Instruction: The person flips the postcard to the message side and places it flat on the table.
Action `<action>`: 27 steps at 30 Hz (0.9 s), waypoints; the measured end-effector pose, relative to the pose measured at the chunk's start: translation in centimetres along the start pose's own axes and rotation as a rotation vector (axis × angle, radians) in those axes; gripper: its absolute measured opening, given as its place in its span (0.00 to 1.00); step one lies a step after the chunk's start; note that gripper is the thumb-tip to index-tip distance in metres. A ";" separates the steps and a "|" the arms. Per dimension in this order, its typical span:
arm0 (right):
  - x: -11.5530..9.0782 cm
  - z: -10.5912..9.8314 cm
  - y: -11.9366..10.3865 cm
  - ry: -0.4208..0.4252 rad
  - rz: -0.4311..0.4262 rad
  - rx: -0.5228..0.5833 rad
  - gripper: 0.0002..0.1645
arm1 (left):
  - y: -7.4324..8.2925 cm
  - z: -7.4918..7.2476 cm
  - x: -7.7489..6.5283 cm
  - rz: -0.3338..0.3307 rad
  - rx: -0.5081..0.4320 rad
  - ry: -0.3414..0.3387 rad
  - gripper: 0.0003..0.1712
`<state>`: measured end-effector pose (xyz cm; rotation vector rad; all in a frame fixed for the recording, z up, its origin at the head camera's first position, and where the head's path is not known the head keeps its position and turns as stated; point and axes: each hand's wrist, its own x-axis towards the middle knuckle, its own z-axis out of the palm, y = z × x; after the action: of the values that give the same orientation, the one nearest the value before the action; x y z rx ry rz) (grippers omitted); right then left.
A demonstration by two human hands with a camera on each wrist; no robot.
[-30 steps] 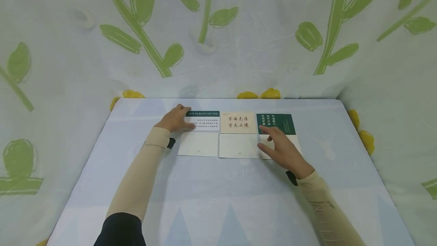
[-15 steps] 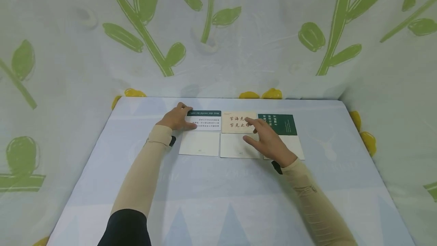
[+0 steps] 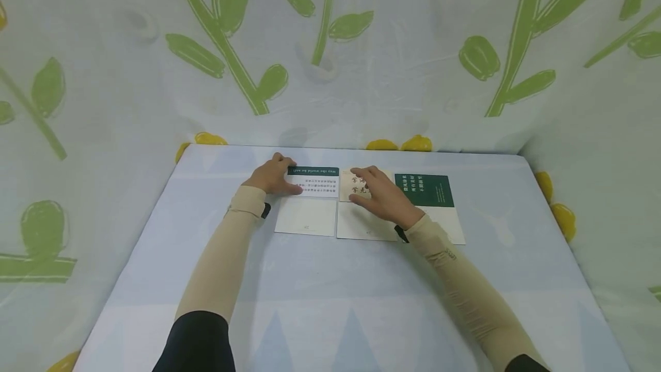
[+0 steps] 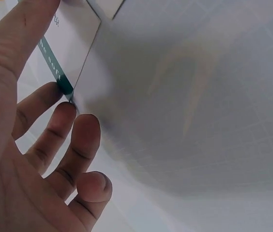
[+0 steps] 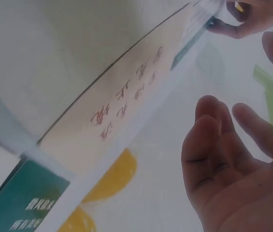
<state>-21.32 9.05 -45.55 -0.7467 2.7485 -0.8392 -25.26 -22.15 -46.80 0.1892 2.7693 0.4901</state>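
Note:
My left hand (image 3: 272,175) rests at the left end of a white card with a green band (image 3: 321,181), thumb over its lower corner and index fingertip at its upper corner. In the left wrist view the other fingers bend loosely beside that card. My right hand (image 3: 382,194) is over a beige card with brown handwriting (image 3: 344,181), fingers loosely bent, nothing between them, partly covering it. To its right lies a dark green card with white lettering (image 3: 434,191). A row of plain white cards sits nearer me: left (image 3: 306,217), middle (image 3: 356,227) and right (image 3: 450,224).
The cards lie in two rows toward the back of a pale blue-white table (image 3: 310,280). A cloth with green leaves and yellow flowers (image 3: 403,85) hangs behind the table's back edge and along its sides.
My right hand has moved left from the green card to over the beige card. My left hand stays at the banded card. The head view has shifted slightly.

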 end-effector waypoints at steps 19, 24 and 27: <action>8.5 2.5 -1.7 -0.144 0.078 -0.196 0.47 | -0.1 0.0 0.3 -0.007 -0.017 -0.003 0.49; 9.4 2.9 -2.2 -0.185 0.131 -0.242 0.50 | -0.2 0.0 0.1 -0.022 -0.032 0.005 0.49; 9.6 2.8 -2.4 -0.199 0.141 -0.268 0.48 | -0.4 0.2 0.3 -0.023 -0.031 0.009 0.49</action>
<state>-27.75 1.07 -46.64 -0.6315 2.7216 -0.3518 -25.50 -22.40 -47.19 0.1484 2.7677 0.5294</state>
